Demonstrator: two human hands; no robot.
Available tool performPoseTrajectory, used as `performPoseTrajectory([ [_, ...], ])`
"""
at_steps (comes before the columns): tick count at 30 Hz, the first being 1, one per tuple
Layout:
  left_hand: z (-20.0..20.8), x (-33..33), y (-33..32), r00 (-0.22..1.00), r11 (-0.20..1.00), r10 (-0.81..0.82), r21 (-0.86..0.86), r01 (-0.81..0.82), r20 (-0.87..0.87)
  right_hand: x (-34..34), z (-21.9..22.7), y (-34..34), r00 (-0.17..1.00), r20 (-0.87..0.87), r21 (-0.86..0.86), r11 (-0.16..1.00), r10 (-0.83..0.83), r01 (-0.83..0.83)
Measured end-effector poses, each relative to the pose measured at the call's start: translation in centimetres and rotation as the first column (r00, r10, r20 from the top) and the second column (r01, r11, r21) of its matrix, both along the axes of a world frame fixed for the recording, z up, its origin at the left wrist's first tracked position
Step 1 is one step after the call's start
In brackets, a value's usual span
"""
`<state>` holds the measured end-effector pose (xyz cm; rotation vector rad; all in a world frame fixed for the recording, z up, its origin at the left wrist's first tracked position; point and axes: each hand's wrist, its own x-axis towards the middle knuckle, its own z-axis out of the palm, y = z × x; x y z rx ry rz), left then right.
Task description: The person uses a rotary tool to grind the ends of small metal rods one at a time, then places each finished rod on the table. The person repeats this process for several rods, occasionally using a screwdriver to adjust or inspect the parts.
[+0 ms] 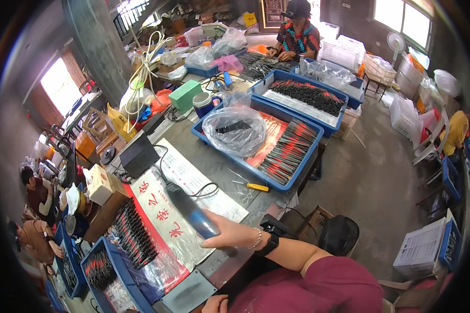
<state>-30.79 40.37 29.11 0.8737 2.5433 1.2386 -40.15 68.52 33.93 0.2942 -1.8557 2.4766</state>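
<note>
Gripping the thick blue end of a dark power tool (185, 204), the right hand (227, 230) was stretched across the counter (193, 151), its fingers closed firmly around it. The power tool was tilted over a white sheet (185, 242) with red writing, and a black cable (206, 189) was curved beside it. The left hand (215, 304) was at the lower edge of the view, near a grey plate (188, 293); its fingers were bent, but I could not tell whether they held something. A yellow screwdriver (257, 187) was lying on the counter, just beside a blue tray (245, 169). In this tray were a clear plastic bag (234, 130) and a row of black and red sticks (292, 151). Similar sticks were lying in another row (134, 235) at the left of the sheet. At the far end of the counter, a person in a patterned shirt (297, 40) had both hands close to a dark heap (263, 65).
</note>
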Motion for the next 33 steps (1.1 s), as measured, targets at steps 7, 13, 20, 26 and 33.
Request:
performPoseTrajectory([
  [7,-0.8,-1.0,0.3,0.998,0.998,-0.069,0.01,0.069,-0.013,2.0,2.0,0.4,0.96,0.09,-0.312,0.923,0.263,-0.224],
  [13,0.5,-1.4,-1.6,1.0,1.0,0.016,0.011,-0.017,0.017,3.9,1.3,-0.6,0.978,0.009,-0.375,0.907,0.21,-0.191],
  [20,2.2,-6.1,-4.5,0.968,0.966,0.247,0.094,-0.242,-0.039,4.8,1.6,-1.6,0.946,-0.317,-0.363,0.914,0.064,-0.184],
  [26,1.5,-12.2,-5.8,0.918,0.903,0.397,0.189,-0.387,-0.018,2.8,2.1,0.8,0.464,-0.655,-0.079,0.557,0.596,-0.827],
  [33,1.7,-18.9,-6.3,0.864,0.847,0.502,0.22,-0.484,-0.032,2.5,4.3,0.7,0.111,-0.767,-0.03,0.137,0.632,-0.99],
])
